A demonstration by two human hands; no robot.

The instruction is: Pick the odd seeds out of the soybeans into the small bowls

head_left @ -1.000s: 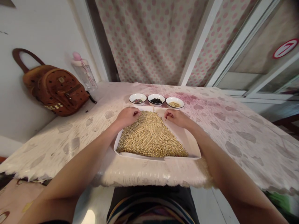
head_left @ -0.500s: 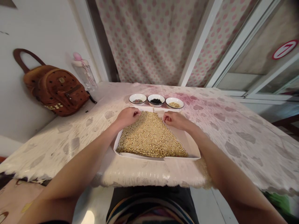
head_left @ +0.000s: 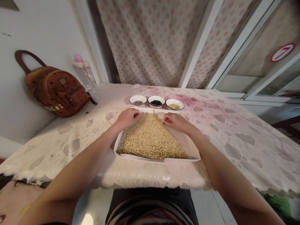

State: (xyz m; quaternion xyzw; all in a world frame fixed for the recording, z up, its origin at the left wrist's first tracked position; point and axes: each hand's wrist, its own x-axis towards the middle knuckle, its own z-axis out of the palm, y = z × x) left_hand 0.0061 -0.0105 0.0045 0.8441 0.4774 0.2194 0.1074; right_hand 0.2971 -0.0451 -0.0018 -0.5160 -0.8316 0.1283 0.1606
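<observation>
Because loose beans likely need a walled tray, left hand and right hand curl there, any pinch unclear.

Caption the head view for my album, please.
Left hand and right hand flank soybeans in a white tray, three white bowls beyond.

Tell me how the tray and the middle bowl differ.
The tray is larger than the middle bowl. The tray is roughly four-sided, while the middle bowl is round. Yellowish beans cover most of the tray's floor; the middle bowl holds a heap of dark pieces. Both are whitish and rest on the patterned tablecloth.
</observation>
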